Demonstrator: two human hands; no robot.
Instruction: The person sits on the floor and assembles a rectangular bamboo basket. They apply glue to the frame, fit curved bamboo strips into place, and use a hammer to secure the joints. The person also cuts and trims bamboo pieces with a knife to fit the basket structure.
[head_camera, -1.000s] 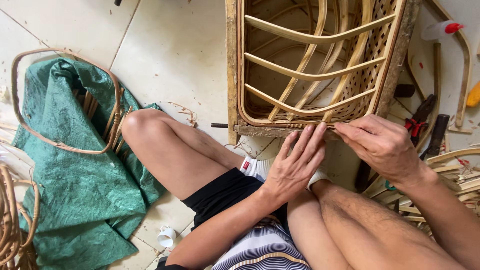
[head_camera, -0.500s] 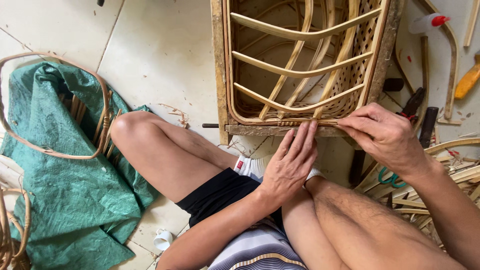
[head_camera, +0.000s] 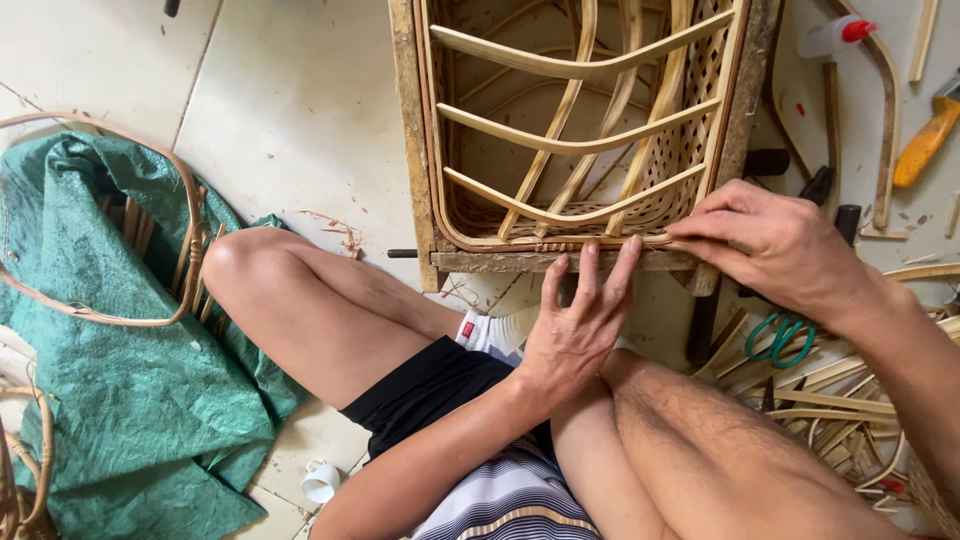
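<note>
Compared w/ a sec ago, your view has slid left and closer: the rattan frame (head_camera: 580, 130) now sits up top-centre, and your left hand (head_camera: 580, 330) has eased off. It was laid flatter along the bottom rail before; now the fingers are spread and only the tips touch the wooden rail (head_camera: 520, 262). Your right hand (head_camera: 770, 245) has barely moved: it's pressed together at the fingertips, pinching the thin cane strip (head_camera: 600, 241) at the frame's lower right corner, where the strip runs along the rim. My read: the left is steadying, the right is doing the actual strip work on that edge, so the binding there isn't finished yet.

The frame stands on the tiled floor (head_camera: 290, 100), propped just past your knees, lower rail touching both sets of fingertips.

Containers: the frame is basket-like (woven lattice on the right side and bottom, curved slats across), and nothing lies inside it. The squeeze bottle w/ a red cap (head_camera: 835, 35) lies top right; can't tell how full. Green-handled scissors (head_camera: 778, 338) rest among loose cane strips by your right forearm. The green tarp (head_camera: 120, 420) at left carries a bent rattan hoop (head_camera: 185, 240).
</note>
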